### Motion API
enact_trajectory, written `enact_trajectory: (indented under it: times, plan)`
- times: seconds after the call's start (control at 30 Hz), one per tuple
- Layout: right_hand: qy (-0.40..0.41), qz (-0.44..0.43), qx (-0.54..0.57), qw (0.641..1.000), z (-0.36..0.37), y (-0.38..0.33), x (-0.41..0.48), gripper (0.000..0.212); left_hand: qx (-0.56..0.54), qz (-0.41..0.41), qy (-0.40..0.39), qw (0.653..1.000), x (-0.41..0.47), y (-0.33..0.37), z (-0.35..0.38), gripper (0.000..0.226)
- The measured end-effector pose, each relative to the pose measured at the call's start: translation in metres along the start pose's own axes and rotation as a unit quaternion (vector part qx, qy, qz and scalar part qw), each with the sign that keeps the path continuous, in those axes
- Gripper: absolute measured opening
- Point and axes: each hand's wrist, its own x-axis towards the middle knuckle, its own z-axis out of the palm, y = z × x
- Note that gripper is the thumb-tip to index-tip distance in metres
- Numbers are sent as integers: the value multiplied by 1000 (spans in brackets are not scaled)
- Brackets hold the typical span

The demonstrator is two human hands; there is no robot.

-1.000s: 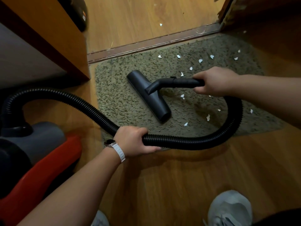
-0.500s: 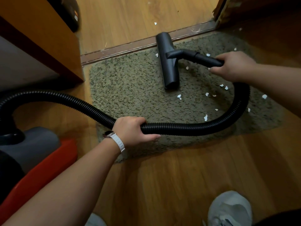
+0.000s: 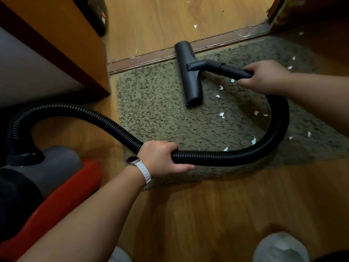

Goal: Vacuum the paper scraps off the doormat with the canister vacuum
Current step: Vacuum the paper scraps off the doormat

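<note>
Looking down, I have the shaggy olive-green doormat ahead, with the red and grey canister vacuum to its left. The black ribbed hose sits in my left hand, grip wrapped round it. The black T-shaped floor nozzle points its long axis away from me, and my right hand has its grip closed on the nozzle's tube. The white paper scraps lie mostly right of the nozzle, nearer that hand, so I judge a rightward sweep comes next.

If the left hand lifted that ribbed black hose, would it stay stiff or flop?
Probably floppy: the hose bends in a loose loop between the left hand and the right hand on the wand. Its ribbed wall likely gives grip and resists kinking. Joined to the canister, it would probably tug back.
</note>
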Motion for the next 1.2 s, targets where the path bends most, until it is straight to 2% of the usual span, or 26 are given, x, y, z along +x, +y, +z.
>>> enact_trajectory:
  times: [0.27,0.63,1.0,1.2]
  plan:
    - [-48,-75,-35,995,6,-9,-7,23,5,12,-9,1000,-2,0,1,78]
    - [-2,30,-11,1000,-13,50,-30,26,6,-21,-1,1000,6,16,0,82]
    - [-59,-47,-62,995,-11,32,-49,19,22,4,-7,1000,-2,26,-8,82]
    - [-10,-10,-31,999,-15,33,-39,19,12,-2,6,1000,4,18,0,85]
